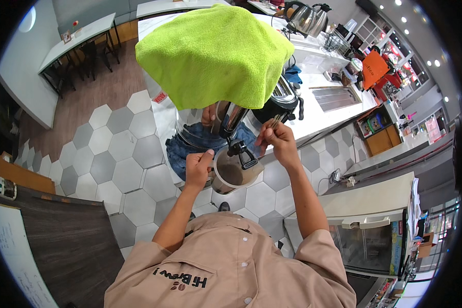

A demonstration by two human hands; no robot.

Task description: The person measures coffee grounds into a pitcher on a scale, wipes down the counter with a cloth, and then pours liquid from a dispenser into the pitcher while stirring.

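Note:
My left hand (198,169) grips the handle of a translucent pitcher (231,177), which has dark liquid or residue at its bottom. The pitcher is under the black tap (243,154) of a shiny metal dispenser (184,133). A lime-green microfiber cloth (215,57) covers the dispenser's top. My right hand (279,138) is raised right of the tap, its fingers closed on a small, thin item (276,121) that I cannot identify. A blue towel (177,156) lies around the dispenser's base on the white counter.
A black and chrome appliance (283,96) stands just right of the dispenser. Kettles (304,17) are at the counter's far end. A metal drain tray (335,99) is set in the counter to the right. A glass-fronted appliance (364,246) stands on the floor at my right.

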